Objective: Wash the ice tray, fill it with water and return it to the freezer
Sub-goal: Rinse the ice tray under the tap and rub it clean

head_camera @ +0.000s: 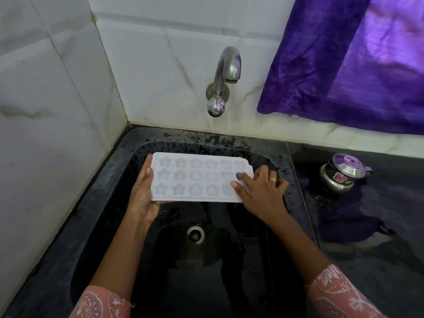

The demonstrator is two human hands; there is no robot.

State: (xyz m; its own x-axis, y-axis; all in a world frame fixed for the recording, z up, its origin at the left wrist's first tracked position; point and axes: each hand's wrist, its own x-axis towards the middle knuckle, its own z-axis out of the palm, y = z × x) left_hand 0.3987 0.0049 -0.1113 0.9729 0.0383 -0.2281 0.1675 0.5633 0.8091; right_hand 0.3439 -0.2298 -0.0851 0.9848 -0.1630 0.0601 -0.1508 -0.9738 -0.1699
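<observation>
Pink patterned sleeves [98, 304] frame the bottom of the view, and both forearms reach out over a black sink [107, 180] set into the back left corner of the counter [378, 237]. Both hands hold the ice tray [197, 177] level and face-up above the basin, beyond the drain [195, 235] and towards the back edge. The left hand [143, 196] grips the left short end, thumb lying along the top edge and fingers underneath. The right hand [261, 191], wearing a ring [273, 179], grips the right end, thumb and forefinger on the top face and the other fingers curled over the edge.

The tray sits below and in front of the tap [226, 72] on the tiled back wall, a little to the left of its spout. No stream of water shows. The star and flower moulds look pale, and whether they hold water cannot be told. The sink rim is flecked, probably with water.

My judgement is that the task is at an early or middle stage. The tray is at the sink, either being washed or ready for filling. Filling it, if not yet done, and carrying it to the freezer, which is out of view, are still left.

On the counter to the right of the sink stands a small steel pot [344, 174] with a purple lid, below a purple curtain [355, 65].
</observation>
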